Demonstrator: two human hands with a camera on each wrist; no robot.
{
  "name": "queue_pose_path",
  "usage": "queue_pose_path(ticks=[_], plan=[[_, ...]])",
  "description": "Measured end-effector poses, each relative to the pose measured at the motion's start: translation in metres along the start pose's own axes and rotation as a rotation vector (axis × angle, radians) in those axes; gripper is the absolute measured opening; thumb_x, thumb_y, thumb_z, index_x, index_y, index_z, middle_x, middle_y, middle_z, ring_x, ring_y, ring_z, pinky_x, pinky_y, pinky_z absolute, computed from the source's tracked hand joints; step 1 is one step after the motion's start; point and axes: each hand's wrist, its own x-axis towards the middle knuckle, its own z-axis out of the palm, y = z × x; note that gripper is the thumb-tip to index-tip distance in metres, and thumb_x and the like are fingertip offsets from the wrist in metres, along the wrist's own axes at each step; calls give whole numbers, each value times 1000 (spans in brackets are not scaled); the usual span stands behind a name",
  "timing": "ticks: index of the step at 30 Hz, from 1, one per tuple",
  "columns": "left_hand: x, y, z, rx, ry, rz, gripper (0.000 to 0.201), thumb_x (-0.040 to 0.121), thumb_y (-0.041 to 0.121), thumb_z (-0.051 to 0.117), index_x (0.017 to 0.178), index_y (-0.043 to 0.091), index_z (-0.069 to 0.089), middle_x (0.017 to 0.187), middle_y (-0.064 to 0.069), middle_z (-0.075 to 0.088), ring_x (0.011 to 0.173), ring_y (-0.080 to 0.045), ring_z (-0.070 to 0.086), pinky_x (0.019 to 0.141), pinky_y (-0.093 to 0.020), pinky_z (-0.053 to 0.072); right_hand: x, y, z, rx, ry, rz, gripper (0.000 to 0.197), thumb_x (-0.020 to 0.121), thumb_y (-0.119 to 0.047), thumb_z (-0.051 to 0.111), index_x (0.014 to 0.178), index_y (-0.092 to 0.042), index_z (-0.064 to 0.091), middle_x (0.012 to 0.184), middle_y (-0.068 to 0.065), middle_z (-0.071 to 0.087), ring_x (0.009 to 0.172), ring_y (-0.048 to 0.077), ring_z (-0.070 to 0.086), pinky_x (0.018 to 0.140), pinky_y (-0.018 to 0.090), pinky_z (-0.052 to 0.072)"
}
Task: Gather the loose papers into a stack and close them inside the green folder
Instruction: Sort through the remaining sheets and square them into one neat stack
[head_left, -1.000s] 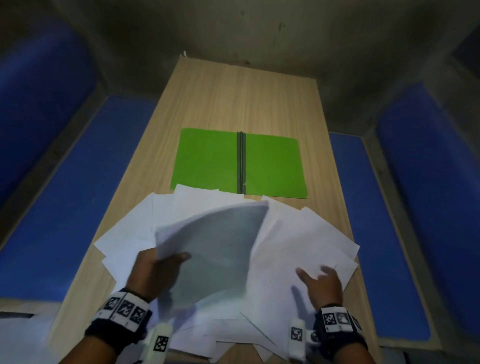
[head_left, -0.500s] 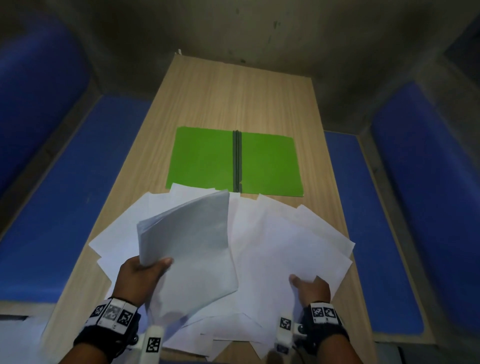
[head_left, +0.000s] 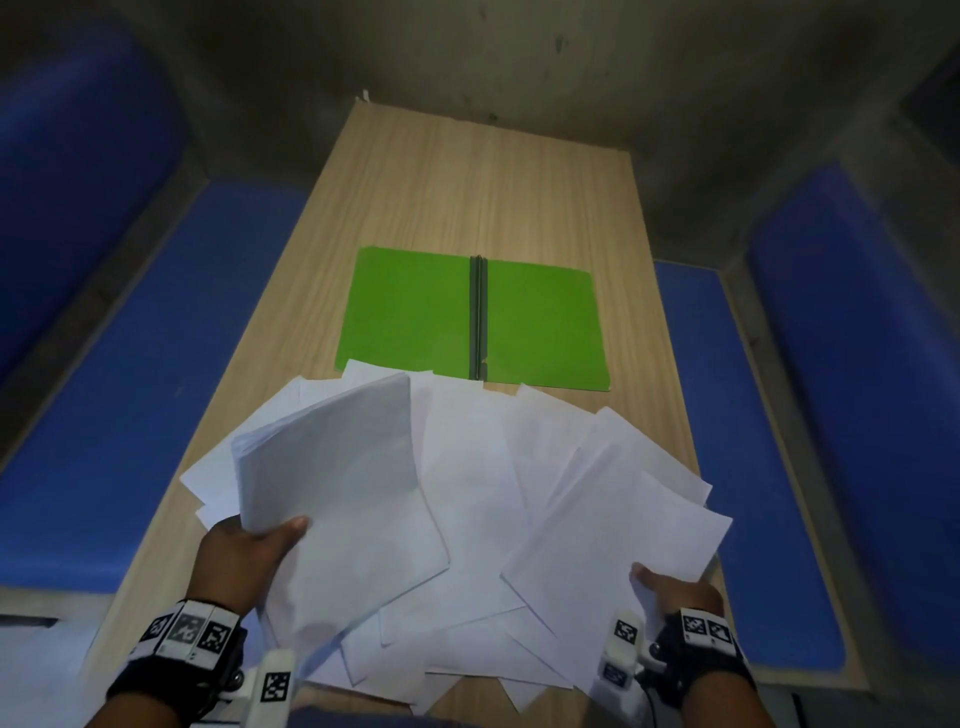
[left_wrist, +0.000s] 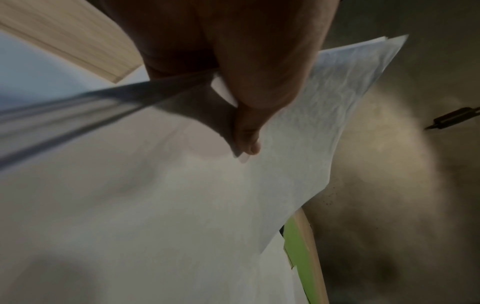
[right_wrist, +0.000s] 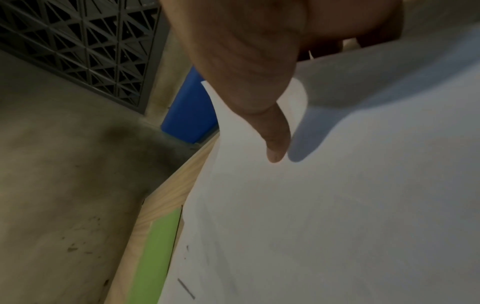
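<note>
Currently | left hand (head_left: 244, 545) pinching stack (head_left: 332, 467), keeping gathered sheets aligned | right hand (head_left: 675, 592) gripping sheet (head_left: 613, 551) edge for adding | folder (head_left: 415, 312) lying open, awaiting papers

Green folder (head_left: 415, 312) (dark spine), white papers (head_left: 467, 467), blue benches (head_left: 130, 389).

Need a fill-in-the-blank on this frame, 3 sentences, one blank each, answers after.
1. The green folder lies ____ on the table, its spine facing up.
2. The left hand holds a gathered ____ of papers, lifted off the table.
3. The right hand pinches the near edge of a loose sheet, its ____ on top.

Missing words: open; stack; thumb
</note>
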Motion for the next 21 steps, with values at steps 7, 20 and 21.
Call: queue_pose_path(ticks=[7, 20, 21], plan=[[-2, -1, 11, -8, -29, -2, 42, 71, 29, 88, 91, -3, 68, 82, -18, 65, 76, -30, 60, 74, -37, 47, -4, 7, 24, 4, 42, -128, 59, 61, -24, 87, 111, -4, 65, 108, 14, 71, 94, 31, 68, 88, 43, 54], [7, -7, 0, -85, 3, -40, 27, 77, 17, 84, 89, 0, 67, 85, -18, 66, 77, -29, 61, 75, -37, 47, -65, -22, -77, 222, 178, -179, 48, 82, -24, 74, 108, 15, 63, 101, 22, 64, 79, 30, 60, 66, 25, 48], [8, -7, -1, -90, 5, -40, 27, 77, 17, 84, 90, -1, 68, 85, -17, 67, 76, -29, 62, 75, -36, 48, -71, -30, -80, 273, 188, -192, 49, 84, -24, 71, 112, 14, 61, 103, 20, 63, 86, 32, 63, 68, 25, 45]])
